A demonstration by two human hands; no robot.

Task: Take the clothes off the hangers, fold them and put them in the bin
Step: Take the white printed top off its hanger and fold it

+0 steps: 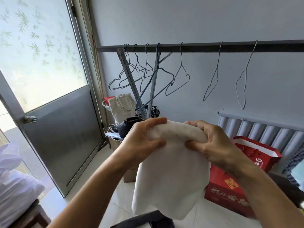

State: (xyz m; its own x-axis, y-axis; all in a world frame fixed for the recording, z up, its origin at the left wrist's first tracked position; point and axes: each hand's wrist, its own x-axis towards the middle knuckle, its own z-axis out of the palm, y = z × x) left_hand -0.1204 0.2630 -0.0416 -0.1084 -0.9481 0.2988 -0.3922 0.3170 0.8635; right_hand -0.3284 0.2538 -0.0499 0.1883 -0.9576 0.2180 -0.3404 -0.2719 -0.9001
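Several bare wire hangers (181, 58) line the dark rail (213, 46) across the far wall, so stripping looks finished and folding is the step in hand. The white garment (172, 178) hangs doubled over in the near middle, its top fold gripped by the left hand (143, 139) and the right hand (212, 142), fingers curled over it and thumbs pressing beneath. Next it likely needs one more fold across its hanging length, then lowering into the bin, possibly the dark object (148, 219) at the near edge, though I cannot tell.
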